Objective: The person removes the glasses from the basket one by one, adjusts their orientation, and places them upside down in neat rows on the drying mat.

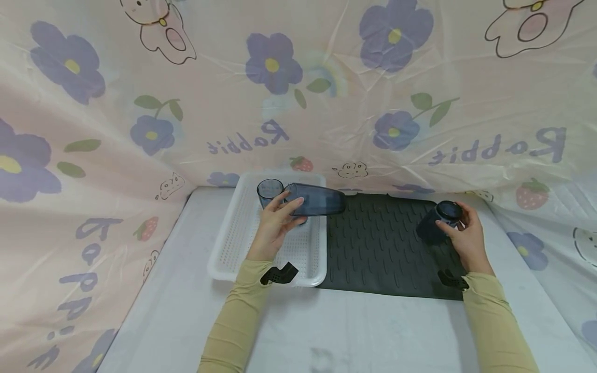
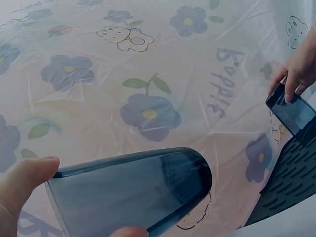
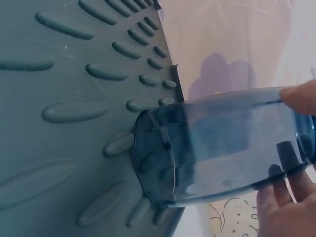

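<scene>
My left hand (image 1: 272, 228) holds a blue-tinted drinking glass (image 1: 322, 200) on its side above a white basket (image 1: 219, 259). The thumb and fingers grip this glass near its mouth, and its thick base points right. Just left of it, another blue glass (image 1: 269, 192) stands in the basket, mouth up and partly hidden by the hand. On the right, my right hand (image 1: 468, 241) grips a third blue glass (image 3: 222, 148) at its upper end. The lower end meets or hovers just above the dark ridged mat (image 1: 373, 248); contact cannot be confirmed.
The perforated basket stands against the mat's left edge on a white table (image 1: 364, 331). A printed curtain (image 1: 326, 119) hangs behind and along both sides. Each wrist carries a black camera mount (image 1: 280, 273).
</scene>
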The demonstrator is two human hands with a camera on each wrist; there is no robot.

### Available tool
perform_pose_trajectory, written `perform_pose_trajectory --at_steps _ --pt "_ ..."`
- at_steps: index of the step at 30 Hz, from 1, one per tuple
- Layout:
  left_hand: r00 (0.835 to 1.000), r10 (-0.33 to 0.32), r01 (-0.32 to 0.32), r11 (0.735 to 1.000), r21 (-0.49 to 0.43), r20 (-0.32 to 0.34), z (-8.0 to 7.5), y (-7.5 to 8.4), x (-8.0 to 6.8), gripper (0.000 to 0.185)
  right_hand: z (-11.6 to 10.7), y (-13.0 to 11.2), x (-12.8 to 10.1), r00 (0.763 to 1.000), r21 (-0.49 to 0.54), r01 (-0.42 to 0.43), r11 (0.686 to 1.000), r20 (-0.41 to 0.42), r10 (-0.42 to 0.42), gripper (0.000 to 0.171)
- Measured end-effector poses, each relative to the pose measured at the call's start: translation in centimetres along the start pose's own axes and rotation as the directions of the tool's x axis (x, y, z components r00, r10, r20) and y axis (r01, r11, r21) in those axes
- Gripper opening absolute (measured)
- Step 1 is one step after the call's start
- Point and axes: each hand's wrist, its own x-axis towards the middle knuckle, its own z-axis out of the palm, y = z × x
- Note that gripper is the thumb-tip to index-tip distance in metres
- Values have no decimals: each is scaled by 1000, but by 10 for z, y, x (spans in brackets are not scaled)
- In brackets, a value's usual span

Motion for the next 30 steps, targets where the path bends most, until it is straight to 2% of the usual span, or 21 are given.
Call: perform_pose_trajectory --at_steps 22,30 --pt "999 -16 16 1000 6 -40 7 -5 6 62 2 -8 -2 1000 -26 -8 1000 -13 8 74" --pt "999 -29 29 1000 11 -24 10 -6 9 70 3 -13 -1 998 -21 40 999 -48 -41 72"
